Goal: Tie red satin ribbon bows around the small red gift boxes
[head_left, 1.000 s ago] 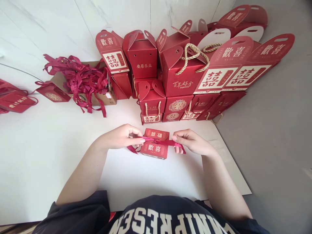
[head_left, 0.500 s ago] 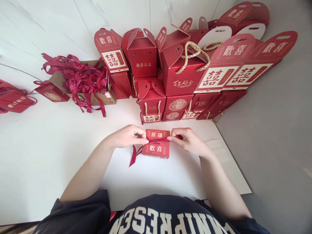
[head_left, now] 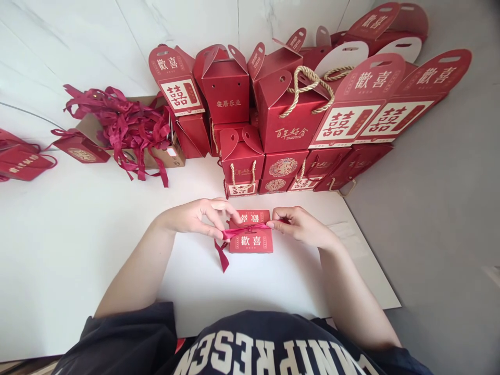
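Note:
A small red gift box (head_left: 250, 246) with white characters lies on the white table in front of me. A dark red ribbon (head_left: 239, 229) runs across the middle of its top through a slot. My left hand (head_left: 201, 217) pinches the ribbon at the box's left side, with its other fingers raised over the box top. From that hand a loose ribbon end hangs down onto the table. At the box's right edge my right hand (head_left: 294, 223) pinches the ribbon's other side. The ribbon is stretched between both hands.
Stacked red gift boxes (head_left: 289, 125), some with gold rope handles, stand behind against the wall. A cardboard box (head_left: 175, 156) heaped with red ribbons (head_left: 125, 120) is at the back left. More red boxes (head_left: 23, 159) lie at the far left. A grey wall (head_left: 441, 208) borders the right side.
My left hand has shifted left, drawing the ribbon out past the box's left edge, and its fingers have spread. The hanging ribbon end has swung rightward and down. My right hand stays nearly still.

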`<act>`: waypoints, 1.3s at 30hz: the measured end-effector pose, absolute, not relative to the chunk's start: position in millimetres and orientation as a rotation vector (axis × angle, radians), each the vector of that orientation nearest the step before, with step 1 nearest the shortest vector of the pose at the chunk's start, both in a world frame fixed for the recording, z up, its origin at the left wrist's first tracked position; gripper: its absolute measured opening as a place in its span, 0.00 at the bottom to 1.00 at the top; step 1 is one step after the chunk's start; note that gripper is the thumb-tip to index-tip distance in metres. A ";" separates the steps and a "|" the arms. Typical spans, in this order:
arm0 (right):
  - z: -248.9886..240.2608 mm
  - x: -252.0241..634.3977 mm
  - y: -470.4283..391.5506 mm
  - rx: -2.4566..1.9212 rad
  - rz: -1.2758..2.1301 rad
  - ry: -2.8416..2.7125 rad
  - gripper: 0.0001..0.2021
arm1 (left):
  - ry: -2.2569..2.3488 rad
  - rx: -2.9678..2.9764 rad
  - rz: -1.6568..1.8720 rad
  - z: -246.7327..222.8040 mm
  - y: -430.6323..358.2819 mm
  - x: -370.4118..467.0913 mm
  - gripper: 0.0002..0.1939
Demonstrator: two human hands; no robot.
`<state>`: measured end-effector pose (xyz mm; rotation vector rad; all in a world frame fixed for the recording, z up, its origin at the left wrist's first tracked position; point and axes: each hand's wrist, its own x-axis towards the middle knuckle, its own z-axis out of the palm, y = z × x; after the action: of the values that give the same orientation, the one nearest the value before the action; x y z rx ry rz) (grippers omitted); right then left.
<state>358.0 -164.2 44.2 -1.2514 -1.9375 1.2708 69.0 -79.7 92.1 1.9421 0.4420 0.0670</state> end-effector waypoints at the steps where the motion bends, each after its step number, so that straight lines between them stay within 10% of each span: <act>1: 43.7 358.3 -163.9 -1.250 1.282 -1.935 0.19 | 0.400 1.934 0.127 89.1 -81.2 73.7 0.06; 24: 40.2 362.2 -164.1 -0.948 1.770 -1.568 0.16 | 0.692 1.823 0.335 68.7 -97.6 100.9 0.09; 39: 44.3 331.7 -169.1 -0.919 1.228 -1.718 0.09 | 0.733 1.789 0.301 70.5 -104.0 104.6 0.16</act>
<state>331.7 -169.1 44.3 -0.9190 -1.7177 1.2280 104.6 -104.0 70.5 1.7892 0.7332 0.3007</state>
